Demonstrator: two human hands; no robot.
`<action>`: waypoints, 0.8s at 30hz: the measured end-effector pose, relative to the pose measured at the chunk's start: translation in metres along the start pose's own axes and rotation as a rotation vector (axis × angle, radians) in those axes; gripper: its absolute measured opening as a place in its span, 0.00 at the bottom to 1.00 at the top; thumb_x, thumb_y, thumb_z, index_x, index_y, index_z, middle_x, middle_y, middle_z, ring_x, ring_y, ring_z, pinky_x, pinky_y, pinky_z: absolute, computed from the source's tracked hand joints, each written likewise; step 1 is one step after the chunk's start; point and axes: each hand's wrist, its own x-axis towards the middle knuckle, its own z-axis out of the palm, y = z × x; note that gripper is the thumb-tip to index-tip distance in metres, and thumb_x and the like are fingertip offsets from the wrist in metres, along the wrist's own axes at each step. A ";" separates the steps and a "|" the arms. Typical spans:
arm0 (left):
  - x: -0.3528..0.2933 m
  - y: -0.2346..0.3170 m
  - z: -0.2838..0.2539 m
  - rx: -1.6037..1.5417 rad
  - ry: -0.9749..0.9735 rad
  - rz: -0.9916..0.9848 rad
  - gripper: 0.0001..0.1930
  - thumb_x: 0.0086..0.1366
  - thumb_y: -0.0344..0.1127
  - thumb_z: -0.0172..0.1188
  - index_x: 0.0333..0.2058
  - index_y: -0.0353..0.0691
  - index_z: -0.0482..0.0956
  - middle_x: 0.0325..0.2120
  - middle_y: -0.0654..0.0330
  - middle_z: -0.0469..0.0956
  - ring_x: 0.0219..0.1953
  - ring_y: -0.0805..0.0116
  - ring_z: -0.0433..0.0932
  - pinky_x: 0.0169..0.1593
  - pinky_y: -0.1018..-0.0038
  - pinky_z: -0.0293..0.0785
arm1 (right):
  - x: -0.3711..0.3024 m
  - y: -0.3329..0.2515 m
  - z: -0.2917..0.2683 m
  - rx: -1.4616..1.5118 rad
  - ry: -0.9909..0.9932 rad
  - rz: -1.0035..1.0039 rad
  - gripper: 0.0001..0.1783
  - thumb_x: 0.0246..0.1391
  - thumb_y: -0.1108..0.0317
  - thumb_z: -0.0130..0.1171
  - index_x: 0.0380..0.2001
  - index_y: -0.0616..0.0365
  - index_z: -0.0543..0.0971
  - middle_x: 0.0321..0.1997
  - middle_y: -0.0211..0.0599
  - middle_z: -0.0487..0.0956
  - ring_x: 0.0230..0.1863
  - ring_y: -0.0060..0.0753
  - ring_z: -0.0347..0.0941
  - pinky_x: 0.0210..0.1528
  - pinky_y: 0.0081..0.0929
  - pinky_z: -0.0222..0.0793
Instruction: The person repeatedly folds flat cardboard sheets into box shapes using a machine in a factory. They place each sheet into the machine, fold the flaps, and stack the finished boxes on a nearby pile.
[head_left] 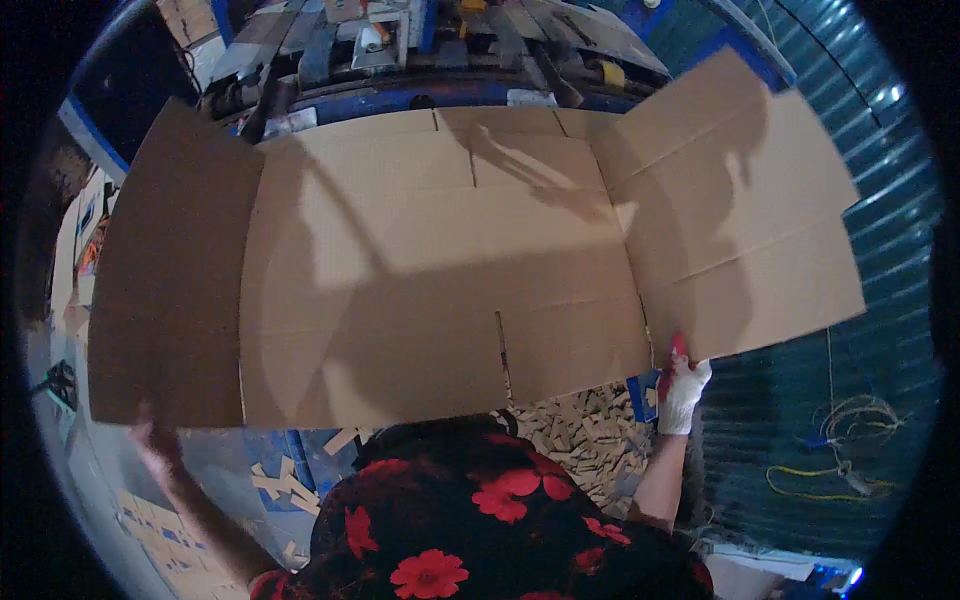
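A wide brown cardboard sheet (430,290), creased and slotted like an unfolded box, spreads across the view in front of my body. Its left panel and its right panel tilt upward along the creases. My left hand (157,440) grips the near left corner, thumb on top and the other fingers hidden beneath. At the near edge on the right, my right hand (682,390), in a white glove with red fingers, pinches the sheet by the right crease. Shadows fall over the cardboard.
Beyond the sheet stands a blue-framed machine (400,95) with rollers. Small cardboard scraps (585,440) lie heaped below on the right, with more strips (285,485) at the left. A corrugated metal wall (800,430) with hanging cords (850,450) bounds the right side.
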 end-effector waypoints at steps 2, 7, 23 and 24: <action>-0.019 -0.029 0.030 0.178 -0.116 0.048 0.25 0.61 0.38 0.60 0.54 0.32 0.69 0.49 0.54 0.72 0.50 0.63 0.70 0.56 0.66 0.64 | -0.015 -0.010 0.007 -0.254 -0.163 -0.136 0.19 0.49 0.82 0.58 0.47 0.64 0.75 0.46 0.39 0.77 0.46 0.33 0.74 0.47 0.28 0.71; -0.066 -0.048 0.100 1.373 -0.573 0.427 0.23 0.64 0.28 0.51 0.59 0.37 0.67 0.60 0.51 0.64 0.64 0.55 0.59 0.66 0.66 0.53 | -0.027 -0.030 0.036 -1.050 -0.690 -0.977 0.30 0.36 0.81 0.62 0.49 0.59 0.73 0.50 0.51 0.74 0.52 0.60 0.69 0.56 0.52 0.63; -0.096 -0.025 0.189 1.412 -0.922 0.994 0.34 0.50 0.28 0.55 0.60 0.48 0.67 0.61 0.55 0.64 0.64 0.40 0.57 0.62 0.35 0.47 | -0.005 -0.036 0.063 -1.258 -0.866 -1.119 0.43 0.25 0.80 0.64 0.53 0.52 0.66 0.57 0.43 0.67 0.60 0.61 0.61 0.56 0.53 0.61; -0.090 -0.025 0.194 1.366 -0.862 0.949 0.34 0.49 0.27 0.55 0.60 0.48 0.67 0.61 0.55 0.63 0.64 0.41 0.57 0.63 0.38 0.48 | 0.003 -0.038 0.071 -1.190 -0.839 -1.178 0.43 0.25 0.81 0.63 0.53 0.52 0.66 0.57 0.43 0.67 0.60 0.60 0.61 0.56 0.52 0.61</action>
